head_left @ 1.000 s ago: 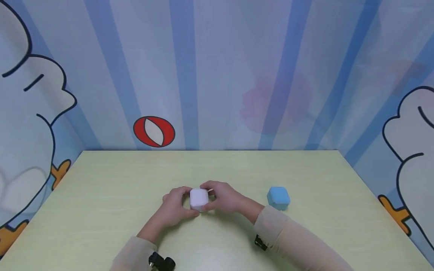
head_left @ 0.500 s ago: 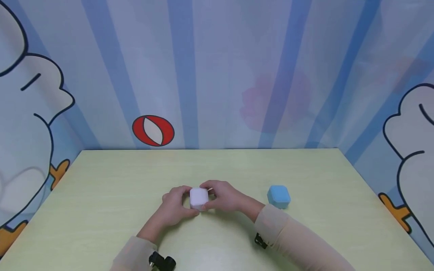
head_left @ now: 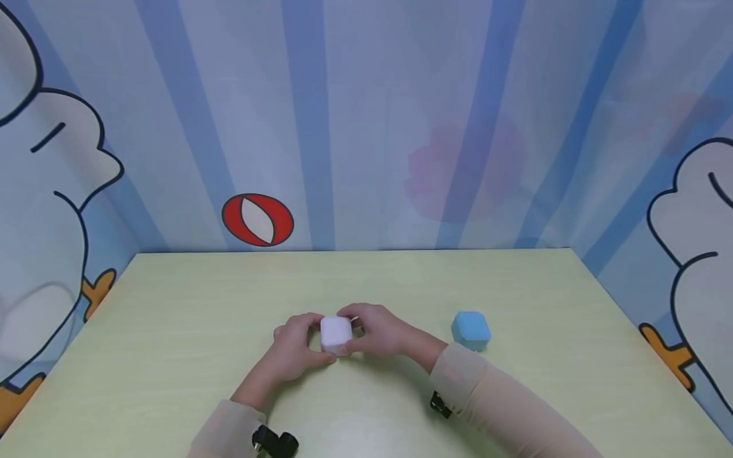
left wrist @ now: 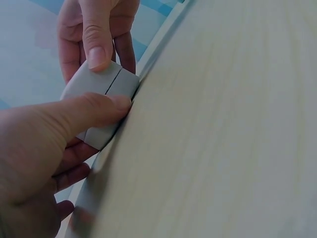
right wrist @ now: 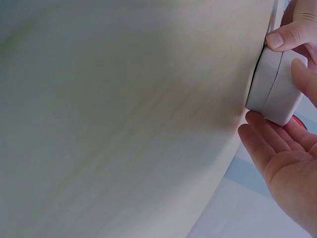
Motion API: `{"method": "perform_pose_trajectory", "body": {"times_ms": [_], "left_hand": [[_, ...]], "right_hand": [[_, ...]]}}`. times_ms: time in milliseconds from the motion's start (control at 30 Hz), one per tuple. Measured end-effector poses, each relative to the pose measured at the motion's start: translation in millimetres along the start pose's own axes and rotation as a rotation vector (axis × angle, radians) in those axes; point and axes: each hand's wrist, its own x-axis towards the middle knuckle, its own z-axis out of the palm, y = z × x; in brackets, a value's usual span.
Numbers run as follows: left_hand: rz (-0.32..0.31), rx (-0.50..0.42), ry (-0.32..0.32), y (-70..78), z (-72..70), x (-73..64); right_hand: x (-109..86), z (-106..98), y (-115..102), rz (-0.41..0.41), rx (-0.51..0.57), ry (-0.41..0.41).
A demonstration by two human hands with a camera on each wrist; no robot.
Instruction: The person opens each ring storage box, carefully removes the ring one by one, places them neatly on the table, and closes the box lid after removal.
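Note:
Both hands hold one small white box with rounded corners (head_left: pixel 335 333), low over the table in the middle of the head view. A thin seam runs around its sides, plain in both wrist views. My left hand (head_left: pixel 294 351) grips it from the left, its thumb (left wrist: pixel 101 110) lying across the side down near the table. From the right, my right hand (head_left: pixel 379 331) pinches it, with the thumb (left wrist: pixel 96 49) higher up, beyond the seam. A similar box in light blue (head_left: pixel 471 329) stands to the right, behind the right forearm, touched by neither hand.
The pale wooden table (head_left: pixel 200 305) reaches back to a blue striped backdrop (head_left: pixel 366 127). Printed side panels with cartoon shapes enclose it left and right. A black wrist camera (head_left: pixel 275 442) sits on the left sleeve, close over the table.
The head view has shifted slightly, so the backdrop and table's back edge sit a little higher. Both hands keep the same hold on the white box.

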Motion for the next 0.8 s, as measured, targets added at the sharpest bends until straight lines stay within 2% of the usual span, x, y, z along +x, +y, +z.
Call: {"method": "perform_pose_trajectory", "body": {"times_ms": [800], "left_hand": [[-0.011,0.004,-0.008,-0.9,-0.4,-2.0]], "right_hand": [[0.6,-2.1,1.0,-0.027,0.015,-0.020]]}}
